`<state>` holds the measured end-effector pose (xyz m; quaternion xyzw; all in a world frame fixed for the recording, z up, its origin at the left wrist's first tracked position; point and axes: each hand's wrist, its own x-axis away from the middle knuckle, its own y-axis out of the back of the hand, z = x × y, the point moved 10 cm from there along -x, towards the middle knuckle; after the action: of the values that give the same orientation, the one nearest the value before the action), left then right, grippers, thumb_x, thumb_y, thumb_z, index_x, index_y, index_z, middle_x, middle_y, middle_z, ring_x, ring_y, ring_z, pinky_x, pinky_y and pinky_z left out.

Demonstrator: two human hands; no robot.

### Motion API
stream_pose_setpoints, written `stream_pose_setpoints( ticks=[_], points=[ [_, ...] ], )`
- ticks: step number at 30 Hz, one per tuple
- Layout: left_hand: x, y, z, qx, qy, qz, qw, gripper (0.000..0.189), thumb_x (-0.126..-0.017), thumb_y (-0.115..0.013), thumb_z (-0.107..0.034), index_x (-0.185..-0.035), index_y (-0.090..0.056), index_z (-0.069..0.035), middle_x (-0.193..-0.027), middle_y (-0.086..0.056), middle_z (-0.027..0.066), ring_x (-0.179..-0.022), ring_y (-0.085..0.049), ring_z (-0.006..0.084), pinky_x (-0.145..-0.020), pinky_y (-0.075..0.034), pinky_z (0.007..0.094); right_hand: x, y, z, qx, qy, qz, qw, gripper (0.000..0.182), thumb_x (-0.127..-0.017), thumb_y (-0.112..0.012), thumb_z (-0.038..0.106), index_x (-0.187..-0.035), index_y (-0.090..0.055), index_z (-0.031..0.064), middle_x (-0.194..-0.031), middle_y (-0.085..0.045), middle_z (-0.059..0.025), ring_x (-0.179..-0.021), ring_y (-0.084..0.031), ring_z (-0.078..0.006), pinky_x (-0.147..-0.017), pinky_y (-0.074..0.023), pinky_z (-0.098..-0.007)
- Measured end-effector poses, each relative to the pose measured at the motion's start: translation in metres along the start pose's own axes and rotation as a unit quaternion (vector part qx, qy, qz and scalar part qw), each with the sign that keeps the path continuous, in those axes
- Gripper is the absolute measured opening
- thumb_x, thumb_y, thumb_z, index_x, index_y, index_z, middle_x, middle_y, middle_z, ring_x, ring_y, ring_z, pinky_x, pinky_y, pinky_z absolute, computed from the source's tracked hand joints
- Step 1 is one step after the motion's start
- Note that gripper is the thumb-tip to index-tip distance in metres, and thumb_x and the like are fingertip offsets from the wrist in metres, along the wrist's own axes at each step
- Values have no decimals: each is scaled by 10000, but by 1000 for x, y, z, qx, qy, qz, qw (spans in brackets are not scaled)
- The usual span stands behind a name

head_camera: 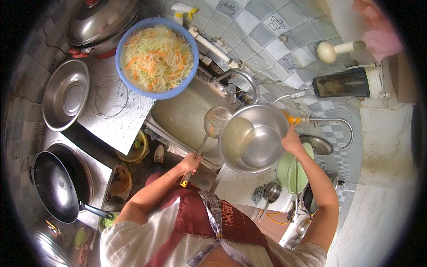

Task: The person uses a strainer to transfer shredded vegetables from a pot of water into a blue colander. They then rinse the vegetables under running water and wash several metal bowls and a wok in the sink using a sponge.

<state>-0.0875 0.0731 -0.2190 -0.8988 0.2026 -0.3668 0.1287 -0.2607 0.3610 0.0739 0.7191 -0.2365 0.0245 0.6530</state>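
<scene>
My left hand [190, 163] grips the handle of a perforated metal skimmer [217, 121], its round head over the sink and beside a steel bowl's rim. With my right hand [292, 140] I hold the far right rim of that large stainless steel bowl [267, 143]. The bowl is tilted toward the sink, and cloudy, yellowish liquid has gathered at its left side. Beneath lies the metal sink [186, 113], wet inside. A blue plastic basin [196, 63] heaped with shredded cabbage and carrot [156, 60] rests at the sink's upper left end.
A curved faucet [255, 86] rises behind the sink. On the left are an empty steel basin [66, 96], a wire rack [110, 96] and a black wok [56, 187]. A green basin [293, 173] and a small saucepan [272, 192] stand at the right.
</scene>
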Motion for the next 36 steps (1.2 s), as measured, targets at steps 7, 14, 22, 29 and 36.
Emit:
stream_pose_setpoints(
  ticks=[7,14,22,29,36],
  points=[
    [4,4,-8,-24,-3,2,1000,410,-955,-466,-301,-690,-470,11,-471,-432,52,-350,-433,159,-333,-388,328,-9,6,34,34,31,6,999,641,-759,-503,-4,-1325,-210,-78,-1084,-544,-362,-1041,-545,-468,-922,-435,-449],
    [4,5,0,-33,25,24,999,321,-978,-437,-250,-830,-467,34,-528,-429,36,-380,-423,141,-352,-382,320,-29,0,54,101,12,47,994,561,-770,-521,-4,-1272,-292,-109,-1182,-489,-368,-1093,-534,-437,-935,-442,-418],
    [-5,5,6,-18,14,21,1000,424,-952,-469,-301,-675,-467,19,-491,-445,62,-364,-452,168,-339,-394,337,-34,5,96,203,53,64,976,452,-761,-557,11,-1168,-430,-138,-1212,-514,-302,-1123,-542,-379,-935,-450,-392],
    [-9,-3,3,-3,23,35,999,398,-947,-479,-288,-726,-490,43,-501,-444,62,-367,-455,165,-334,-394,332,-53,2,111,242,62,49,967,404,-781,-540,7,-1164,-493,-113,-1263,-501,-247,-1169,-514,-357,-959,-440,-374],
    [-13,-5,6,-12,8,35,999,381,-948,-481,-283,-756,-497,46,-512,-448,55,-368,-454,156,-331,-394,328,-53,6,132,266,60,70,959,441,-795,-538,30,-1211,-476,-99,-1353,-421,-234,-1215,-475,-342,-995,-415,-368]
  ],
)
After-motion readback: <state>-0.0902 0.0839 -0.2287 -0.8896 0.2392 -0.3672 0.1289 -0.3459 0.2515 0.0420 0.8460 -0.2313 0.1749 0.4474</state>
